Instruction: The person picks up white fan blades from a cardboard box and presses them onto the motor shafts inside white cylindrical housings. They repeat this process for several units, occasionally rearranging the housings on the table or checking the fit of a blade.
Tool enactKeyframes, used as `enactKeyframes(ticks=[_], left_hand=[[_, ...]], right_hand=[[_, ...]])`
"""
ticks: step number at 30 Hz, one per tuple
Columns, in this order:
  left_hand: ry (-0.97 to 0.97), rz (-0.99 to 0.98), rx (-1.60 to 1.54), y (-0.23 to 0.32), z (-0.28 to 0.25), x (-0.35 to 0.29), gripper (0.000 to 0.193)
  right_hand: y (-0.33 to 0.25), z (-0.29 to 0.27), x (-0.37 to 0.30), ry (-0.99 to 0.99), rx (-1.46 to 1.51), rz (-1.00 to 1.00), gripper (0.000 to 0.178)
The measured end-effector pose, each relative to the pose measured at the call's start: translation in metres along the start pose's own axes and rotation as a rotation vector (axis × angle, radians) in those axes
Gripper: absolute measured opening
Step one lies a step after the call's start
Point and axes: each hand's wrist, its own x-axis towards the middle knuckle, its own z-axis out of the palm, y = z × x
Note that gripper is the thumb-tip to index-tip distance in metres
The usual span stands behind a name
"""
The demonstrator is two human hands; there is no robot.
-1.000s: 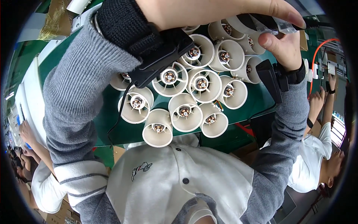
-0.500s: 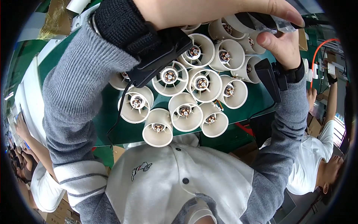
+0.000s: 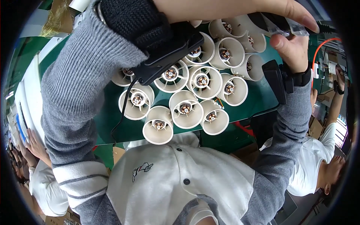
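Fingers point(image 3: 309, 23) of both hands close about a black-and-clear piece at the upper right

A digit of the left hand point(image 3: 277, 6) reaches down over the right end of the black-and-clear piece point(image 3: 275, 27), while the thumb of the right hand point(image 3: 296, 52) rises to its lower edge. The piece lies between the two hands, beyond the group of white cylinders and near the top of the view. Most of the other fingers are cut off or hidden there, so I cannot fairly tell whether either hand is clamped on the piece or only resting against it.

Below the hands, white cylinders point(image 3: 204, 83) crowd together on a green tabletop point(image 3: 262, 98), many with their open mouths toward the camera. Inside them, spokes surround round cores with copper-coloured windings. The nearest ones sit by the table's front edge, just beyond the wearer's white garment point(image 3: 157, 176). Thin coloured wires point(image 3: 219, 103) show between two cylinders.

Each wrist carries a black device; the left one point(image 3: 170, 52) overlaps several cylinders and trails a dark cable point(image 3: 122, 122). An orange hose point(image 3: 317, 50) curves at the right, near a co-worker point(image 3: 311, 165) in a white shirt. Another person point(image 3: 47, 189) is at the far left.
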Motion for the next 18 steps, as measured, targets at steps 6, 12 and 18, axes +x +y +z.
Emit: enactKeyframes(ticks=[6, 12, 18], left_hand=[[0.001, 0.002, 0.021, -0.015, -0.013, -0.001, 0.065], [0.0, 0.022, -0.008, -0.004, 0.01, 0.0, 0.065], [0.001, 0.028, -0.005, -0.008, 0.007, 0.004, 0.065]], right_hand=[[-0.058, 0.027, 0.013, -0.25, 0.301, 0.068, 0.072], [0.002, -0.01, -0.009, -0.106, -0.012, 0.052, 0.086], [0.007, -0.006, -0.011, -0.1, 0.019, 0.051, 0.087]])
